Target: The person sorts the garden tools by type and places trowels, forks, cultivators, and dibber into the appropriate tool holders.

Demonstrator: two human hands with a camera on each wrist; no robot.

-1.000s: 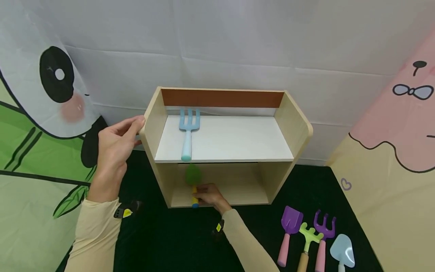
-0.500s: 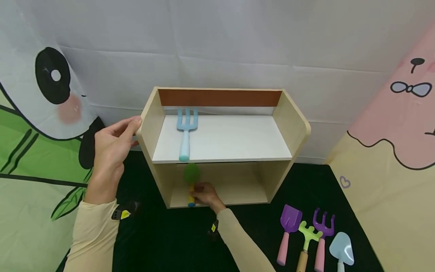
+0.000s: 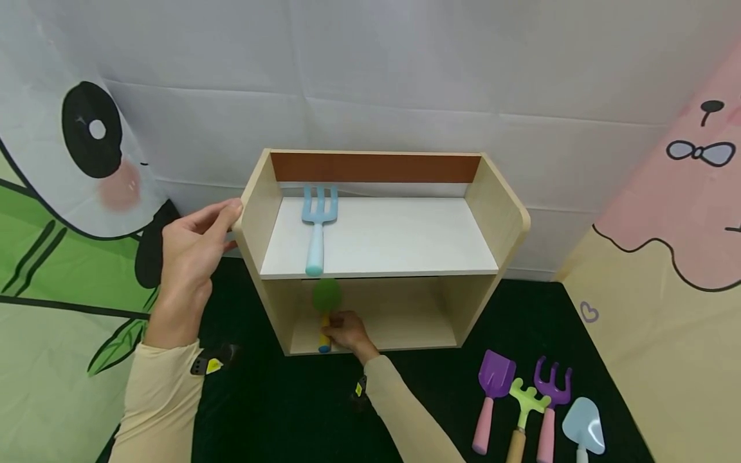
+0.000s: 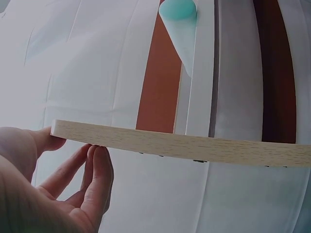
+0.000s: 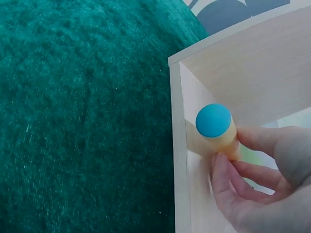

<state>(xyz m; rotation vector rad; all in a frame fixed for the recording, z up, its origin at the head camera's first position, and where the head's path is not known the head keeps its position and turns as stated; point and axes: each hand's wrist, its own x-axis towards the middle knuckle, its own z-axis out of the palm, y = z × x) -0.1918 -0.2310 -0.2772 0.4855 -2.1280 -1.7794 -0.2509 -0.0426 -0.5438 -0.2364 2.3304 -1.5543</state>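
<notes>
A small wooden shelf with two levels stands against the back cloth. My left hand pinches the upper front edge of its left side panel, thumb inside and fingers outside in the left wrist view. Inside the lower level, at its left, my right hand grips the yellow handle of a toy shovel with a green head. The handle's blue end cap faces outward in the right wrist view. On the upper white board lies a light blue toy fork, tines toward the back.
On the dark green cloth at the right lie a purple shovel, a green rake, a purple fork and a pale blue trowel. Printed cartoon cloths hang behind and at both sides.
My right hand has shifted slightly left with the green-headed shovel, inside the lower level. My left hand keeps its hold on the side panel.
</notes>
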